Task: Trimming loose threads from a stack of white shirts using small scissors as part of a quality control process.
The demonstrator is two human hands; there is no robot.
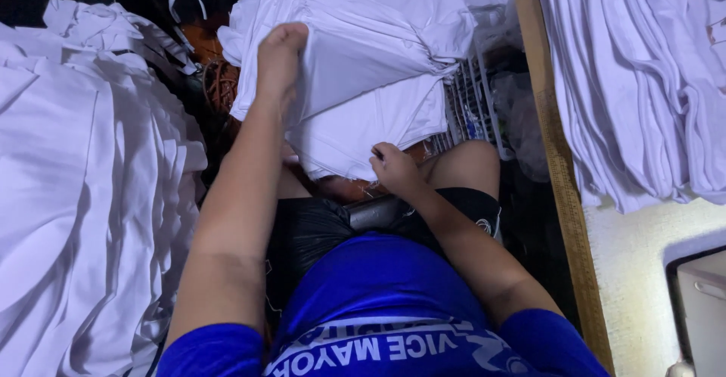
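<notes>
I sit with a folded white garment [363,120] in front of my knees, at the bottom of a stack of folded white shirts [370,21]. My left hand [278,59] is stretched forward and grips the left edge of a white shirt near the top of the stack. My right hand [393,167] is closed on the lower edge of the white garment, near my bare knee [469,167]. I cannot tell whether a small tool is in the right hand.
A large heap of white shirts [76,195] lies on my left. More white shirts [643,82] hang over a wooden-edged table [560,173] at right. A plastic crate [469,105] stands behind the stack. A pale box [703,309] sits at lower right.
</notes>
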